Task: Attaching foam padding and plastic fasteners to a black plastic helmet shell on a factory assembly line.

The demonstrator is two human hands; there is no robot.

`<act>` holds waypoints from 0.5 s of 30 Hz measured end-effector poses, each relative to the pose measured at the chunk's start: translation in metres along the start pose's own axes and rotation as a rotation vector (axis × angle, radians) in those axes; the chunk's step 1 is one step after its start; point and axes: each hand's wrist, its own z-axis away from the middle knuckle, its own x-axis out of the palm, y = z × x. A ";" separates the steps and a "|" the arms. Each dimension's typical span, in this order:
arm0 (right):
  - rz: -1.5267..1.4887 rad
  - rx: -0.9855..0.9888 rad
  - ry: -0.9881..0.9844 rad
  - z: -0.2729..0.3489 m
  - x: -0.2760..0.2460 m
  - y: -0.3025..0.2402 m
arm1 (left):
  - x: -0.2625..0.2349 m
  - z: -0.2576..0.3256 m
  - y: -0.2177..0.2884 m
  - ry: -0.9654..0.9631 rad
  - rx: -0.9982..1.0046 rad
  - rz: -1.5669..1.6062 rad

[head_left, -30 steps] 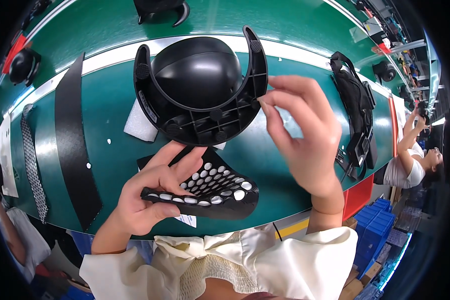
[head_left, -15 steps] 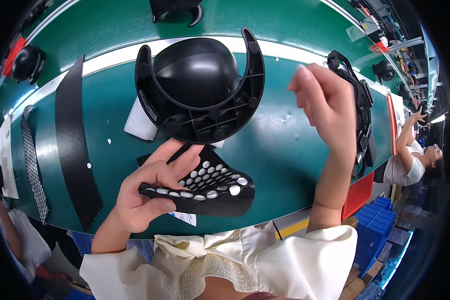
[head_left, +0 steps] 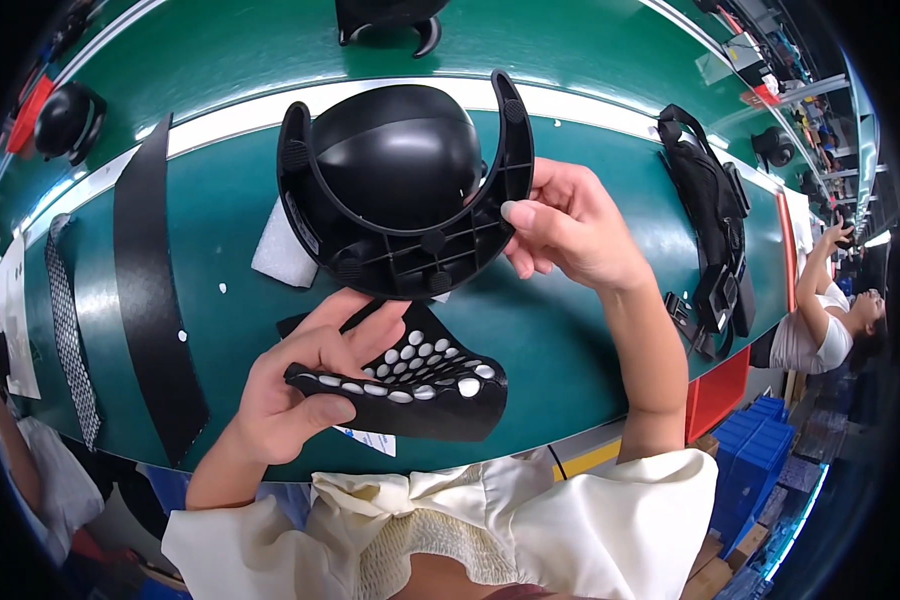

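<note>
step: likely pressing; right fingers (head_left: 545, 222): narrow, black shell (head_left: 395, 258) between them; left fingers (head_left: 378, 335): pinching dotted sheet (head_left: 440, 418); next move: seems to call for firm backing behind

Domed shell (head_left: 397, 160): glossy black, ribbed crescent frame (head_left: 394, 250) outward, dark round pads (head_left: 433, 241) in it, held up
Flexible black sheet (head_left: 432, 408): curled, white discs (head_left: 470, 387) inside, held just below shell

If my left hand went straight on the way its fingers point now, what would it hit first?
Your left hand would most likely meet the ribbed black crescent piece first. Its lower edge looks right up against the fingers, perhaps already touching; depth is hard to judge.
</note>
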 end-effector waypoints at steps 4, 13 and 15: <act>-0.050 -0.029 0.125 0.002 0.020 0.001 | -0.001 0.004 -0.001 0.015 0.028 -0.012; -0.130 -0.020 0.128 0.005 0.050 0.010 | -0.002 0.005 0.001 -0.036 0.008 -0.033; -0.153 -0.008 0.175 0.004 0.051 0.012 | -0.001 0.004 0.000 -0.010 0.014 -0.010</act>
